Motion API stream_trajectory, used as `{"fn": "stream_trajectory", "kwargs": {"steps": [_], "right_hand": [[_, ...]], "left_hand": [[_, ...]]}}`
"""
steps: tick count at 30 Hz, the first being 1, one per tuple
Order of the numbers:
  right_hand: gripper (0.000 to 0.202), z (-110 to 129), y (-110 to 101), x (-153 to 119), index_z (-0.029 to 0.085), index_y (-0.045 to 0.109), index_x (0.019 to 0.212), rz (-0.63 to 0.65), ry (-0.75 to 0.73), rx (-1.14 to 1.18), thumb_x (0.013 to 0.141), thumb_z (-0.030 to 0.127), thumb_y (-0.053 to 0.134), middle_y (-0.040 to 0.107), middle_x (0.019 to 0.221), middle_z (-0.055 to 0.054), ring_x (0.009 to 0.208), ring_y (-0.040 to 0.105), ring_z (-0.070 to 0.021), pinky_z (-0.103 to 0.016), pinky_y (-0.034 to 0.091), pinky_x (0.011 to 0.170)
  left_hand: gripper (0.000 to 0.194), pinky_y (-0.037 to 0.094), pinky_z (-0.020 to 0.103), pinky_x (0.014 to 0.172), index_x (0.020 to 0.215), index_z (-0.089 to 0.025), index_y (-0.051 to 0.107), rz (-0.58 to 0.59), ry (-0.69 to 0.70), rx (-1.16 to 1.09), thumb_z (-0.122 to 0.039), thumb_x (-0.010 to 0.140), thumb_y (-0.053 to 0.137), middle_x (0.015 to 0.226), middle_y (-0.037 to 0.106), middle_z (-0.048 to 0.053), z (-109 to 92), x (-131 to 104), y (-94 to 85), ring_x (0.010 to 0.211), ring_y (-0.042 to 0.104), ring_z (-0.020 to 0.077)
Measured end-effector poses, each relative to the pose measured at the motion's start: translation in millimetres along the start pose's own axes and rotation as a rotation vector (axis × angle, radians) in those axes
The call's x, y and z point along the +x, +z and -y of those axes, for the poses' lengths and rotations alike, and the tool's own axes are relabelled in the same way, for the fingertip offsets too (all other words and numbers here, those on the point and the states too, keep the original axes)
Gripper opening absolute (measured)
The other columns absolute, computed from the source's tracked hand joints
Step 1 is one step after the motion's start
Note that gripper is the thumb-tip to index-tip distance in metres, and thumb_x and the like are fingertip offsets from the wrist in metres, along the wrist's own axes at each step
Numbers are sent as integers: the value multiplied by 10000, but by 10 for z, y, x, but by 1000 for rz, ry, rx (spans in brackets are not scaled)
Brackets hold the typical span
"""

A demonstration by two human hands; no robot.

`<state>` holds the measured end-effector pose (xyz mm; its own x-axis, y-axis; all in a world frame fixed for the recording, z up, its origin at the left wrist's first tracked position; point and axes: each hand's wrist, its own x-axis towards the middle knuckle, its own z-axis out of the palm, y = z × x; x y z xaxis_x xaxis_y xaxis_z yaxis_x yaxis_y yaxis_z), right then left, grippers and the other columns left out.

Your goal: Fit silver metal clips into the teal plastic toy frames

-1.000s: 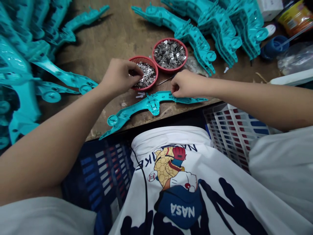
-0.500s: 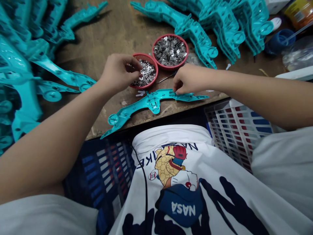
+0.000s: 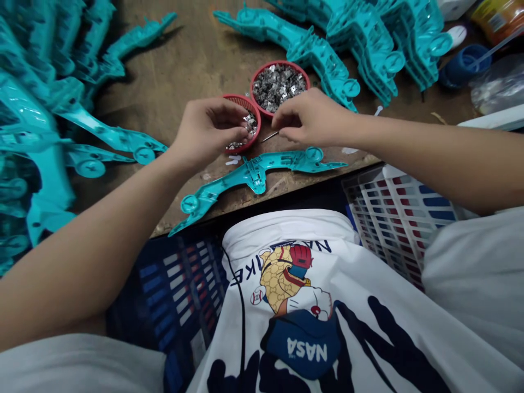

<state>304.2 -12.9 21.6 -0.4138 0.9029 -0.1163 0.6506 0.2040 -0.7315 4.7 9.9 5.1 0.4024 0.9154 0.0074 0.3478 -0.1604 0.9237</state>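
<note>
A curved teal plastic part [image 3: 256, 177] lies near the table's front edge. My left hand [image 3: 215, 128] is over the left red basket [image 3: 258, 117] of small metal pieces, its thumb and fingers curled together at them; what they hold is too small to make out. Beside the second red basket [image 3: 280, 86], also full of metal pieces, my right hand [image 3: 307, 117] is closed, thumb against fingers, at its lower right rim. A thin metal rod [image 3: 270, 136] lies by its fingertips; whether the fingers hold anything is hidden.
Teal parts are piled at the left [image 3: 49, 120] and stacked at the back right [image 3: 360, 49]. A blue cup [image 3: 464, 68] stands at the right. A white crate [image 3: 403, 213] and a blue crate [image 3: 176, 289] sit below the table edge.
My right hand has moved up and left, from the teal part to the right basket's rim. My left hand has shifted slightly right over its basket.
</note>
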Motion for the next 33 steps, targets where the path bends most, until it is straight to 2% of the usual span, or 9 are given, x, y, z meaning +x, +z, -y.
{"fn": "stream_trajectory", "kwargs": {"steps": [5, 9, 14, 19, 23, 25, 27, 30, 33], "right_hand": [[286, 290, 19, -103, 334, 967, 1339, -16, -32, 86, 1054, 352, 961, 957, 1393, -49, 1368, 857, -353, -463, 701, 1152], [320, 379, 41, -145, 319, 972, 1361, -15, -71, 81, 1045, 367, 982, 952, 1402, -69, 1389, 853, -368, -476, 702, 1170], [177, 328, 86, -165, 287, 958, 1280, 8, -196, -31, 1127, 294, 869, 935, 1399, -91, 1406, 836, -353, -465, 667, 1233], [230, 148, 157, -100, 258, 923, 1279, -51, -353, -145, 1166, 235, 725, 938, 1327, -83, 1308, 855, -318, -474, 674, 1185], [210, -59, 119, 85, 256, 936, 1156, 46, -363, -263, 1174, 305, 733, 952, 1255, -70, 1289, 869, -285, -440, 669, 1167], [313, -176, 81, 191, 252, 939, 1053, 107, -360, -319, 1207, 421, 725, 953, 1176, -48, 1325, 864, -257, -401, 649, 1189], [392, -258, 50, 265, 236, 936, 993, 173, -353, -355, 1219, 471, 718, 955, 1136, -33, 1331, 865, -227, -380, 627, 1202], [328, -252, 33, 283, 179, 946, 1013, 315, -340, -380, 1202, 354, 743, 971, 1206, -35, 1316, 869, -200, -390, 601, 1185], [372, -110, 53, 228, 114, 921, 969, 442, -306, -365, 1217, 249, 680, 970, 1258, -45, 1343, 846, -190, -408, 568, 1163]], "left_hand": [[436, 773, 760, 1219, 1207, -260, 847, 60, -28, -46, -518, 888, 997, 1194, 954, 95, -165, -181, 160, 1174, 961, 390], [438, 786, 684, 1181, 1211, -283, 813, -11, 42, 18, -566, 933, 1000, 1221, 948, 83, -245, -283, 243, 1225, 945, 390], [465, 797, 551, 1142, 1189, -310, 776, -54, 83, 189, -665, 989, 1000, 1238, 937, 47, -216, -368, 316, 1271, 910, 345], [456, 787, 495, 1107, 1293, -236, 763, -21, 172, 300, -668, 1176, 852, 1254, 897, 16, -33, -361, 313, 1202, 840, 232], [400, 778, 552, 1179, 1415, -222, 829, 124, 246, 447, -574, 1238, 758, 1364, 919, 71, 32, -354, 263, 1293, 865, 296], [404, 726, 645, 1317, 1446, -210, 875, 280, 319, 574, -522, 1228, 739, 1533, 901, 154, 39, -369, 259, 1469, 855, 395], [469, 622, 714, 1460, 1532, -170, 881, 468, 385, 712, -483, 1209, 748, 1743, 813, 232, 44, -396, 279, 1688, 752, 477], [605, 524, 720, 1550, 1737, -111, 784, 633, 405, 857, -425, 1223, 720, 1945, 643, 294, 45, -443, 331, 1860, 600, 505], [632, 535, 689, 1549, 1801, -113, 732, 665, 407, 904, -398, 1239, 694, 1986, 597, 294, 40, -463, 363, 1881, 581, 490]]}}
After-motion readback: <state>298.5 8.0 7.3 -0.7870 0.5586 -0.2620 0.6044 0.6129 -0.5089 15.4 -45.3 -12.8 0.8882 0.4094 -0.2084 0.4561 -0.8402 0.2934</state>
